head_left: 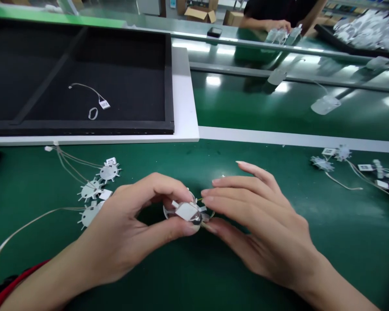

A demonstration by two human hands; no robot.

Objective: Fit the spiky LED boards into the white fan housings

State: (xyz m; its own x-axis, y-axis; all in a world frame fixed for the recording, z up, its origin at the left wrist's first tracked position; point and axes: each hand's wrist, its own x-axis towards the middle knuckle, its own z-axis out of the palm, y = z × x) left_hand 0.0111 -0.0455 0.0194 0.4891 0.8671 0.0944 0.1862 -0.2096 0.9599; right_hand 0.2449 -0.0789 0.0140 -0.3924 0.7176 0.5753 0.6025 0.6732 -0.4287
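Green mat — black tray behind, glossy belt beyond. Left hand and right hand both pinch a small disc; spare discs lie left.

The table is dark green with a white stripe. The tray is black, the discs silver-grey with white labels.

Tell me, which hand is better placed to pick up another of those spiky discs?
Probably the left hand: the spiky discs lie just beside it on the green mat. But both it and the right hand are pinching the clear round piece.
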